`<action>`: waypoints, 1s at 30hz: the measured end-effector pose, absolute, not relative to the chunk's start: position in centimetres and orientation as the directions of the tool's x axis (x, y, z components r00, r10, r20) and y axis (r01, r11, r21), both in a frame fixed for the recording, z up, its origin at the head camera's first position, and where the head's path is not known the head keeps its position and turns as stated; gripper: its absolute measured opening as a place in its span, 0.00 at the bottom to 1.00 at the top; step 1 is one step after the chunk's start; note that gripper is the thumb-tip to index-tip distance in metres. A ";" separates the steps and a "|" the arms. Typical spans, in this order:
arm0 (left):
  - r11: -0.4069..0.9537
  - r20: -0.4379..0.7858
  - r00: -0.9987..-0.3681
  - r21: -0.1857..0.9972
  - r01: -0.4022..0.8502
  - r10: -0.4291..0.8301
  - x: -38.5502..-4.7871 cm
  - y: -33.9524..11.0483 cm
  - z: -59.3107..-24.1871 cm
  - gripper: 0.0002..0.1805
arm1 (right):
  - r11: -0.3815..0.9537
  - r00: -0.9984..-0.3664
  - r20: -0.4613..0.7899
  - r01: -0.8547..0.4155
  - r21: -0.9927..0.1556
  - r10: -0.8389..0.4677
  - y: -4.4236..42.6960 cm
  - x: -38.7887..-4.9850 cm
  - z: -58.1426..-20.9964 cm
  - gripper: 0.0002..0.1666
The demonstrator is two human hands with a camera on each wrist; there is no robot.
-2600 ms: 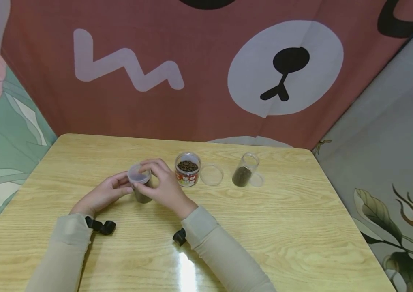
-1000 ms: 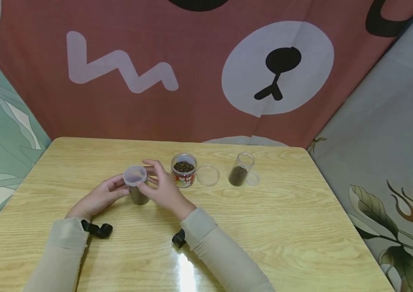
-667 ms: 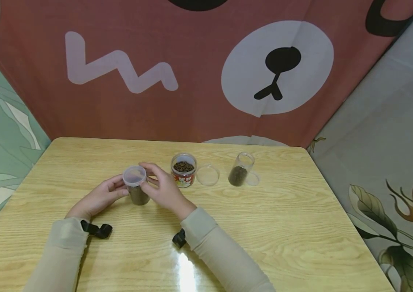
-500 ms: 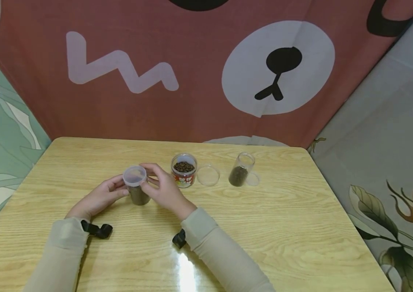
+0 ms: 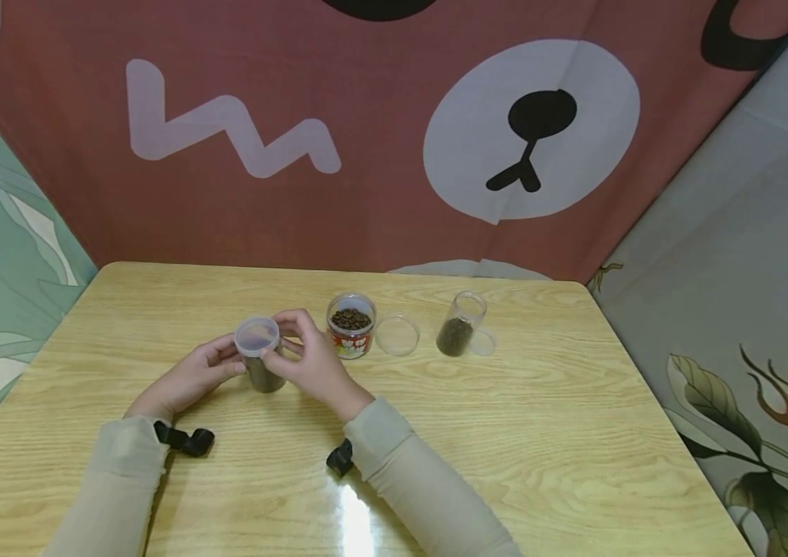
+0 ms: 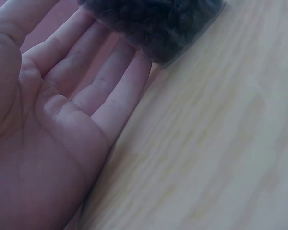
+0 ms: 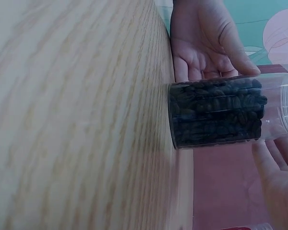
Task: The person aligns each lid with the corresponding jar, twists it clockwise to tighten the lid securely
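Note:
A clear plastic jar (image 5: 264, 373) of dark beans, apparently coffee beans, stands upright at the left middle of the table, with a translucent lid (image 5: 257, 334) on its top. My left hand (image 5: 188, 375) holds the jar from the left, thumb in front and fingers behind; the left wrist view shows those fingers (image 6: 120, 91) only gently bent against the jar's lower wall. From the right, my right hand (image 5: 313, 362) pinches the lid's rim, thumb on the near side. Its far fingertips are partly hidden. In the right wrist view the jar's base (image 7: 172, 117) meets the tabletop.
Right of my hands stands an uncovered jar (image 5: 350, 325) with a red label and brown beans inside. A round clear lid (image 5: 397, 334) lies beside it. Farther right are an uncovered taller jar (image 5: 459, 325), partly filled, and a small lid (image 5: 482, 342). A printed cloth (image 5: 380, 216) hangs behind the table.
My right hand's fingers have gone from over the lid's top to its right edge. In the last half second its thumb and fingers shift slightly along the rim; my left hand stays put.

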State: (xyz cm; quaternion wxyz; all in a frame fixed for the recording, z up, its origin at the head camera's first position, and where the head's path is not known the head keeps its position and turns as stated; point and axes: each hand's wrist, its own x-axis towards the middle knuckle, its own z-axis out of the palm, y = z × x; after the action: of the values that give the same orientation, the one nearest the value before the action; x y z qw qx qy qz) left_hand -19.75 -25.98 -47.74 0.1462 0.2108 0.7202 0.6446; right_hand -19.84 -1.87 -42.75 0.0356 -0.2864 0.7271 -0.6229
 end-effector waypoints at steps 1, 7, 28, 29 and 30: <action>0.082 0.061 -0.869 0.990 0.116 0.491 -19.7 -26.0 -47.7 0.35 | 0.058 -0.837 0.302 -0.367 -0.928 -0.456 -1.9 -19.8 -42.7 0.26; 0.105 0.027 -0.874 0.990 0.089 0.485 -19.7 -25.9 -47.7 0.36 | 0.050 -0.855 0.282 -0.335 -0.941 -0.435 -2.0 -19.7 -42.8 0.29; 0.046 0.072 -0.863 0.993 0.110 0.499 -19.8 -26.2 -47.9 0.36 | 0.095 -0.825 0.313 -0.400 -0.912 -0.470 -2.1 -19.8 -42.8 0.27; 0.045 0.072 -0.863 0.993 0.109 0.499 -19.8 -26.2 -47.9 0.36 | 0.085 -0.827 0.315 -0.395 -0.915 -0.465 -2.1 -19.8 -42.8 0.27; 0.045 0.072 -0.863 0.993 0.109 0.499 -19.9 -26.2 -48.0 0.35 | 0.081 -0.830 0.314 -0.392 -0.916 -0.461 -2.1 -19.8 -42.8 0.27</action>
State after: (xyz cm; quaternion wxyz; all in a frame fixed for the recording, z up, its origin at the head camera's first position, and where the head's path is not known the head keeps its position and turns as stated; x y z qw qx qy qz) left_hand -19.86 -26.18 -47.97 0.1485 0.2151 0.7074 0.6567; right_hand -19.79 -2.13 -42.81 0.0280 -0.2902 0.7346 -0.6126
